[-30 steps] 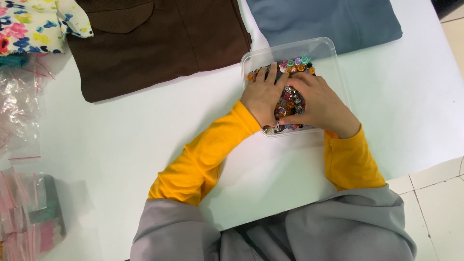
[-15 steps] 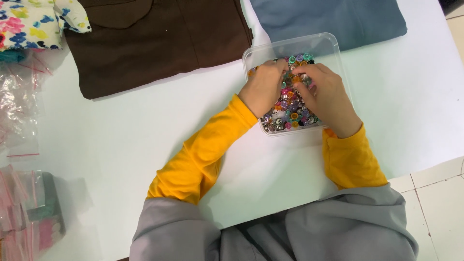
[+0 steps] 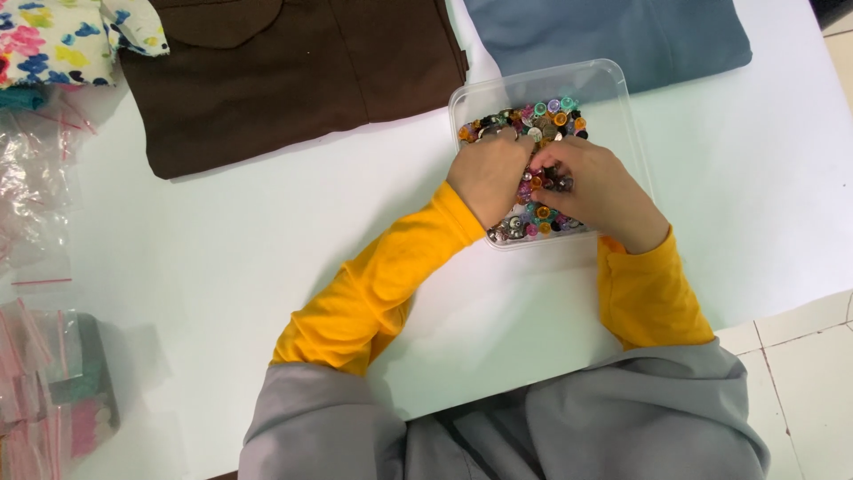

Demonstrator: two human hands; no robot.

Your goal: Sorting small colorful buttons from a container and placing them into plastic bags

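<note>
Both hands (image 3: 551,178), glossy round buttons (image 3: 546,120), clear tub (image 3: 613,84)

Single view only, worn on the head. It looks almost straight down onto the white bench (image 3: 267,267) from above the person's own torso, at close range. The hands sit just right of centre. The frame's top edge lies farthest from the person; tiled floor (image 3: 800,356) shows at lower right.
</note>
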